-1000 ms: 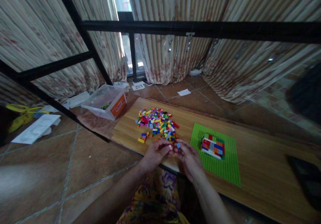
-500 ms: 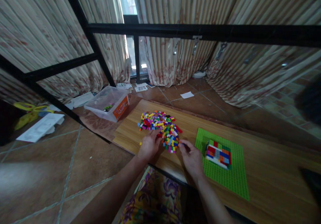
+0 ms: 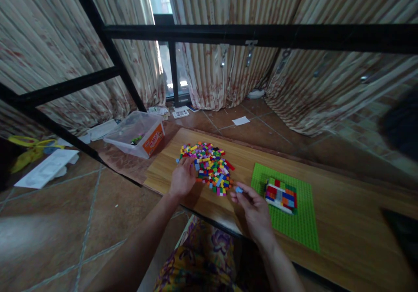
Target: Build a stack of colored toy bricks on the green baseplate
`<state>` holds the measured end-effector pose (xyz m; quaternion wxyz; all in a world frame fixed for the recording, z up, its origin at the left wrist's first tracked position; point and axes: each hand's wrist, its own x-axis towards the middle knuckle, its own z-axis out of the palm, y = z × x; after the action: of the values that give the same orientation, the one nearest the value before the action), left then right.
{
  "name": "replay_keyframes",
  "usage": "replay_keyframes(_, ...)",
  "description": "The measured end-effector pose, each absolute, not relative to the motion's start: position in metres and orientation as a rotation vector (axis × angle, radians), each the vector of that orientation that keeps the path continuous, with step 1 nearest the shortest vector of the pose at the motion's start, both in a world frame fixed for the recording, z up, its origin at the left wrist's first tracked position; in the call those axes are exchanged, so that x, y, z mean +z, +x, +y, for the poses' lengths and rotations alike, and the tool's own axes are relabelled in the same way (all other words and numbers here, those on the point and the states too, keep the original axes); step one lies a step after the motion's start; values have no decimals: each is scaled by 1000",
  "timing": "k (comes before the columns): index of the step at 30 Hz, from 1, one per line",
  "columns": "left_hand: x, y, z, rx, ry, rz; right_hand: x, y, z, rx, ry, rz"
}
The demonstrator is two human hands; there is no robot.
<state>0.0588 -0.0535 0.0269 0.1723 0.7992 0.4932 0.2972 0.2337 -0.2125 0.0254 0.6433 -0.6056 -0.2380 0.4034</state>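
Note:
A heap of small multicoloured toy bricks [image 3: 209, 163] lies on the wooden table [image 3: 339, 205]. My left hand [image 3: 183, 178] is at the heap's left side, fingers bent down together among the bricks; their tips and anything in them cannot be made out. Closer to the table's front edge, my right hand [image 3: 256, 209] pinches a light blue brick [image 3: 239, 190] between thumb and fingers, just right of the heap. Beyond that hand lies a green baseplate [image 3: 305, 222], bearing a low rectangular build [image 3: 281, 195] of red, white, blue, orange and green bricks.
On the floor left of the table stands a clear plastic box [image 3: 130, 135] with an orange label and a few pieces inside. White packaging [image 3: 48, 168] lies farther left. A black metal frame [image 3: 228, 34] crosses in front of striped curtains. A dark object [image 3: 400, 231] is at the table's right.
My right hand has lifted slightly from the heap's edge, and a light blue brick now shows in its fingers. My left hand has shifted left and farther up the heap.

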Motion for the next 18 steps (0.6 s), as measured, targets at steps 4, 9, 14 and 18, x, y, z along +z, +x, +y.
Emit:
replay_keyframes(4,33,68,-71,870,2240,1303,32,232,-223,955,-1274,-469)
replay_keyframes(9,39,96,-129,772,2165,904,34,229,-236,972,-1239,-418)
replay_keyframes(14,47,122,-164,637,2111,637,34,231,-250,938,-1267,-428)
replay_keyframes(18,53,137,-169,510,2126,608,36,239,-260,928,-1279,-374)
